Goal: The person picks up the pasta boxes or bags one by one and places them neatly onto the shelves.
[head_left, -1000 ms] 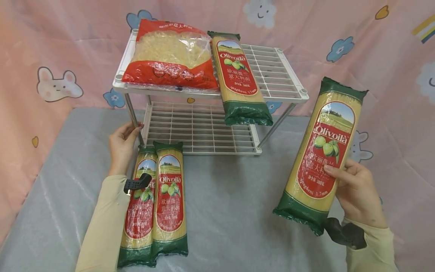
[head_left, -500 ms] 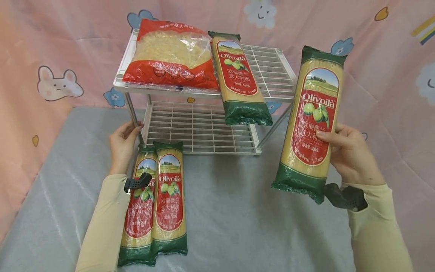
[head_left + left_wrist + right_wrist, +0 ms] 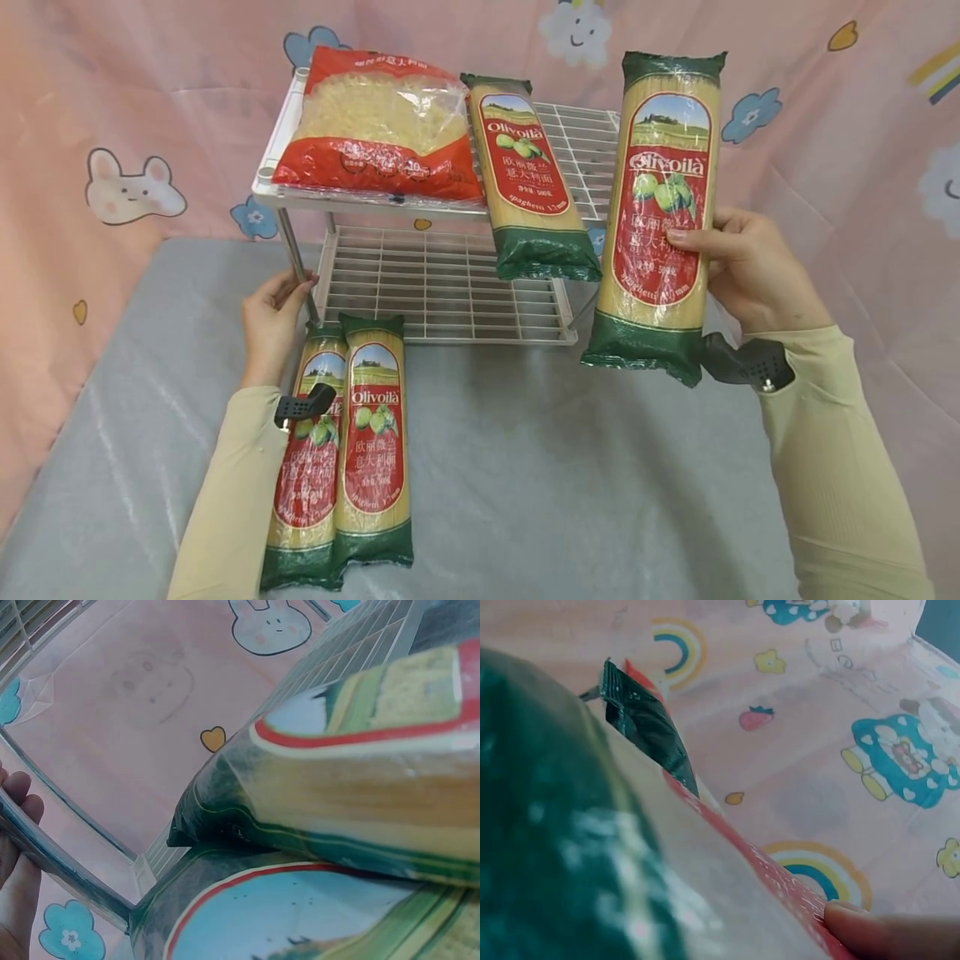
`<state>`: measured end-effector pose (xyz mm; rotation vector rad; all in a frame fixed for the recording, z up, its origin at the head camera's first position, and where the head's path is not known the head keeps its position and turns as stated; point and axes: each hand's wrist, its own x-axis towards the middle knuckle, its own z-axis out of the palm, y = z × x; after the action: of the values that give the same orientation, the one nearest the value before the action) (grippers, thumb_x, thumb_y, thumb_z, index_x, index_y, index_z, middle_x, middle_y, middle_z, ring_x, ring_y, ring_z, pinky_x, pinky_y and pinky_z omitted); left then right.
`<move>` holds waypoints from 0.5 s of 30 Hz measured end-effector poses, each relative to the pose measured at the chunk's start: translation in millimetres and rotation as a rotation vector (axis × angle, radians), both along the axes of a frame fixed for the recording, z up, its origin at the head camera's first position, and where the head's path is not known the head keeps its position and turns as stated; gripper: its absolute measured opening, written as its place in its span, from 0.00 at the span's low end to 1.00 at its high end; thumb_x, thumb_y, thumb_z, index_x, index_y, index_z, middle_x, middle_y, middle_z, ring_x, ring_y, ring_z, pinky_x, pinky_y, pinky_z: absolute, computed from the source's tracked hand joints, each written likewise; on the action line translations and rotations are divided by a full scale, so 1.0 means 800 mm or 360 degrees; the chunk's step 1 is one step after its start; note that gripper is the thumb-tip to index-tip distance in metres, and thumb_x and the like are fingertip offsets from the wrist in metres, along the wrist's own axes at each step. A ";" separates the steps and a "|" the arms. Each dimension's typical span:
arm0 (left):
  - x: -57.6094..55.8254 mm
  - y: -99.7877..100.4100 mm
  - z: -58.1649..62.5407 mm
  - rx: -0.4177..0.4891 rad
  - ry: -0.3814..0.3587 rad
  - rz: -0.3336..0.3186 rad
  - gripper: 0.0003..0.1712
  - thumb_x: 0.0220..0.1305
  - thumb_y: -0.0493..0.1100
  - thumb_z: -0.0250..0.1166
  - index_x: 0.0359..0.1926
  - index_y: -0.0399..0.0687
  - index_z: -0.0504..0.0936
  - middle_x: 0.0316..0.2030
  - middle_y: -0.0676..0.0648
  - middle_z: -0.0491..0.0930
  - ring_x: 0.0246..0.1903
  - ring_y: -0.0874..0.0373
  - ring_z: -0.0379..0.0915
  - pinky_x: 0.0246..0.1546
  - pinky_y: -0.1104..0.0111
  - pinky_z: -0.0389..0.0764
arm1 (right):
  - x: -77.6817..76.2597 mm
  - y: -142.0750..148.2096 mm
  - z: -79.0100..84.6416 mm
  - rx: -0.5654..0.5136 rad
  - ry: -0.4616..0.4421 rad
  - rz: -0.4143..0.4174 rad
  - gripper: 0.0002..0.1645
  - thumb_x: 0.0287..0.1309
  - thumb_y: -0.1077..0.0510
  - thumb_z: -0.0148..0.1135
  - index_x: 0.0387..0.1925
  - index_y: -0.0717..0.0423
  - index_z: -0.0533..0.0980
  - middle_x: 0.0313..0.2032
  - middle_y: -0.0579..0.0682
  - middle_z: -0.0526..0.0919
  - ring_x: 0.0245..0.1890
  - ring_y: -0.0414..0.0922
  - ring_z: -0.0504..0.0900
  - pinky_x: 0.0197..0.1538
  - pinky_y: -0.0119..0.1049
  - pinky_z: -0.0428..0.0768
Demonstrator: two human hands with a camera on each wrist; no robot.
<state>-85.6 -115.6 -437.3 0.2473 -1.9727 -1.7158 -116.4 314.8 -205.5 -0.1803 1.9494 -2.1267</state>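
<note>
My right hand [image 3: 757, 267] grips a spaghetti pack [image 3: 663, 200] by its right edge, thumb on the front label. The pack stands nearly upright in the air, overlapping the right end of the white two-tier rack [image 3: 450, 329] in the head view. At the rack's front left, my left hand [image 3: 273, 321] holds the metal post [image 3: 75, 881], its fingers curled round it in the left wrist view. On the upper shelf lie a red bag of pasta [image 3: 382, 125] and another spaghetti pack [image 3: 528, 175], whose green end juts past the front edge.
Two more spaghetti packs, a left one [image 3: 307, 467] and a right one [image 3: 375, 450], lie side by side on the grey cloth [image 3: 525, 500] before the rack. A pink patterned curtain [image 3: 202, 100] hangs behind. The lower shelf's grid [image 3: 420, 283] shows under the upper one.
My right hand has raised the spaghetti pack and brought it leftward to the rack's right end, turning it more upright. My left hand has stayed on the post.
</note>
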 end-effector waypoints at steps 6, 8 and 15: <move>0.000 0.000 -0.001 0.0009 0.0010 0.0001 0.14 0.66 0.36 0.60 0.50 0.32 0.80 0.47 0.35 0.80 0.45 0.69 0.77 0.55 0.68 0.74 | -0.020 -0.008 0.016 0.0072 -0.0039 0.0015 0.12 0.58 0.68 0.61 0.45 0.61 0.80 0.41 0.53 0.83 0.38 0.46 0.83 0.39 0.36 0.83; 0.001 0.000 0.000 0.0007 0.0009 0.0005 0.14 0.66 0.37 0.60 0.50 0.32 0.79 0.47 0.35 0.80 0.44 0.69 0.77 0.55 0.68 0.74 | -0.029 -0.012 0.022 0.0091 -0.0046 0.0025 0.13 0.57 0.68 0.62 0.45 0.61 0.80 0.40 0.53 0.83 0.37 0.46 0.84 0.38 0.36 0.83; 0.001 0.001 0.001 0.0010 0.0011 0.0011 0.15 0.65 0.37 0.61 0.50 0.32 0.79 0.47 0.37 0.81 0.44 0.69 0.77 0.54 0.68 0.74 | -0.057 -0.027 0.034 0.0127 -0.0032 0.0117 0.13 0.56 0.71 0.62 0.44 0.63 0.80 0.42 0.55 0.80 0.37 0.48 0.83 0.36 0.37 0.84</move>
<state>-84.7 -114.7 -436.3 0.2494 -1.9595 -1.7166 -162.1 293.5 -178.5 -0.2109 1.9809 -1.9934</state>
